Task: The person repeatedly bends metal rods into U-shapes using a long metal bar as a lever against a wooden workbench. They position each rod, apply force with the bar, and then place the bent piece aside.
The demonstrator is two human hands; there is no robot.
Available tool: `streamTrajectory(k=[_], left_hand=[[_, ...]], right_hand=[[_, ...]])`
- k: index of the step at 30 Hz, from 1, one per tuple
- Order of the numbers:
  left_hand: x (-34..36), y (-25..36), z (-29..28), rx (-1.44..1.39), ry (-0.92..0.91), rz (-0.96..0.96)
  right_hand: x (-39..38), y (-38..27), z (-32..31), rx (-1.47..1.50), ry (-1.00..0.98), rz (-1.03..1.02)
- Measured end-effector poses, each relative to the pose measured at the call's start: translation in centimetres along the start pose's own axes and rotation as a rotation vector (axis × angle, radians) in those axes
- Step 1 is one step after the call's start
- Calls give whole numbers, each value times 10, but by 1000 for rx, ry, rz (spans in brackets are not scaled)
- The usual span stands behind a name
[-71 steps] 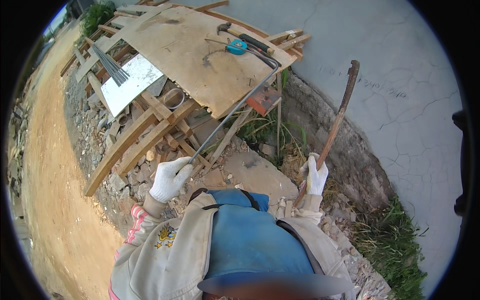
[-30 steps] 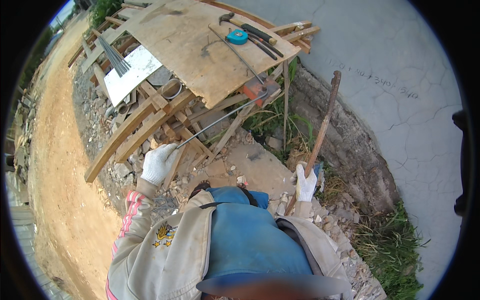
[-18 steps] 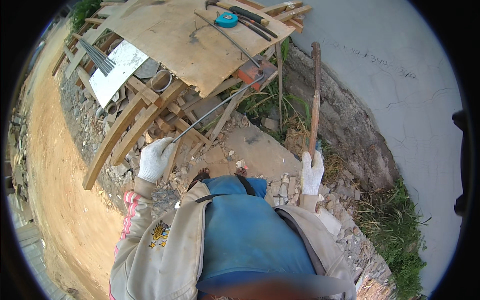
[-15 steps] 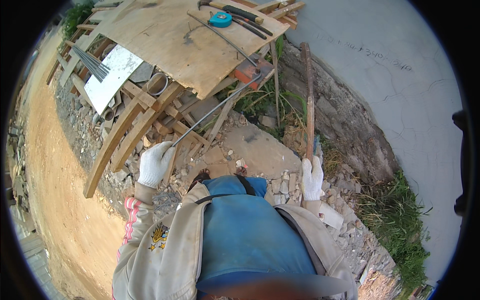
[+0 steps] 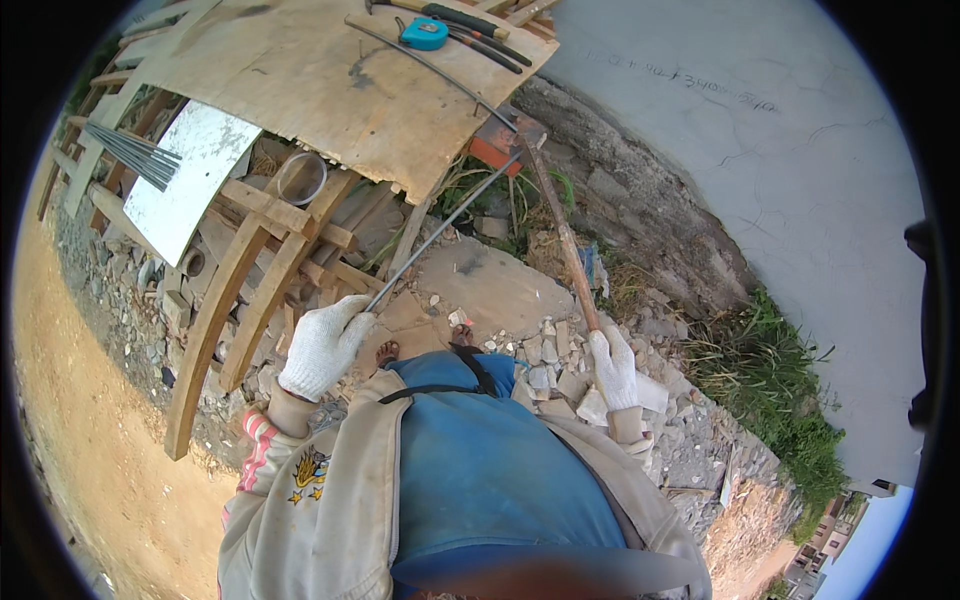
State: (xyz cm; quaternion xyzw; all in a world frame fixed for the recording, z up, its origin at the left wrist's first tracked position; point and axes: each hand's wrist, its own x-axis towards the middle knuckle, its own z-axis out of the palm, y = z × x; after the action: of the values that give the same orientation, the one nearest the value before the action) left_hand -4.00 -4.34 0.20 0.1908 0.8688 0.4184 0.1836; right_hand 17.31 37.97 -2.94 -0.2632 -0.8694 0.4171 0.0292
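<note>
My left hand (image 5: 325,346), in a white knitted glove, is closed around the near end of a thin grey steel rod (image 5: 440,232). The rod slants up and right to a red-orange metal block (image 5: 494,146) at the bench's corner. Another stretch of thin rod (image 5: 425,66) runs from the block across the board; whether both are one bent piece, I cannot tell. My right hand (image 5: 612,368), gloved too, grips the lower end of a long rusty bar (image 5: 566,240). The bar's far end meets the block, where the rods come together.
On the plywood bench top (image 5: 270,75) lie a turquoise tape measure (image 5: 424,34) and several black-handled tools (image 5: 488,42). Cut rods (image 5: 135,155) rest on a white panel (image 5: 190,175). Timber beams (image 5: 215,335), rubble (image 5: 560,365) and a grey wall (image 5: 740,150) surround me.
The rusty bar's far end has swung left from beside the wall to the block. My right hand shifted slightly left and down with it. My left hand stays on the rod; the view has moved.
</note>
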Motion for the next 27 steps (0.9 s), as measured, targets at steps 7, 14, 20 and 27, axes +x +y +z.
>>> streamTrajectory(k=[7,14,20,27], left_hand=[[11,-24,-1,-154,-114,2],[16,-32,-1,-248,-167,26],[24,-46,1,-228,-175,86],[30,-63,-3,-267,-163,264]], right_hand=[[5,-31,-20,124,-85,295],[-8,-46,1,44,-41,289],[-23,-31,37,-68,56,251],[-24,-41,45,-138,104,235]])
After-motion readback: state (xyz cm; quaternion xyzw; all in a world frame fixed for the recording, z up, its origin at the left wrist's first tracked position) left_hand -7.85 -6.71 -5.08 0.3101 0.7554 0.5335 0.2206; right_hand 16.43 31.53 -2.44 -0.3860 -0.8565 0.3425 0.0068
